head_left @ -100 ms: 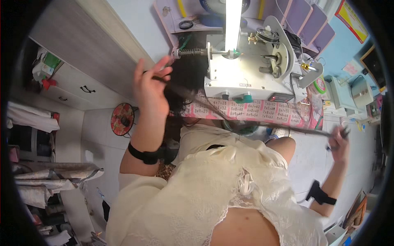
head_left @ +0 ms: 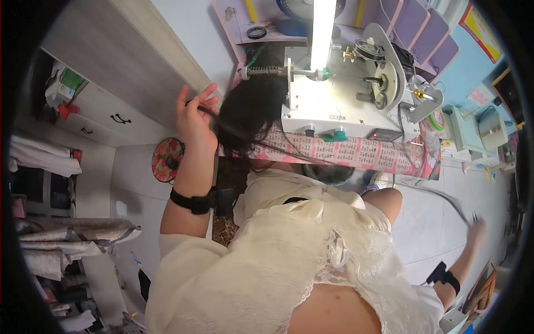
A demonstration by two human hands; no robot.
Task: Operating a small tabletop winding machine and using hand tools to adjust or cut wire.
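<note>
Long dark hair (head_left: 250,108) lies in a bundle at the left end of a white tabletop machine (head_left: 334,106). My left hand (head_left: 197,125) is raised beside it, some fingers stretched out, with a dark lock of hair held across it between thumb and fingers. Far out to the right, my right hand (head_left: 476,229) is low and a little smeared by motion. It grips a thin strand of dark hair (head_left: 445,195) that trails back toward the table's edge. The machine has a sprung spindle (head_left: 264,71) on its left and a round wheel (head_left: 369,50) on top.
A bright tube lamp (head_left: 323,33) stands over the machine. The table wears a pink printed cover (head_left: 356,153), and below its front edge sits a dark bowl (head_left: 328,173). A floral round stool (head_left: 167,160) is at left, near a wooden panel (head_left: 133,50).
My right hand has swung outward and down to the right, and the strand that stretched between both hands now trails from it. My left hand has shifted slightly left.
</note>
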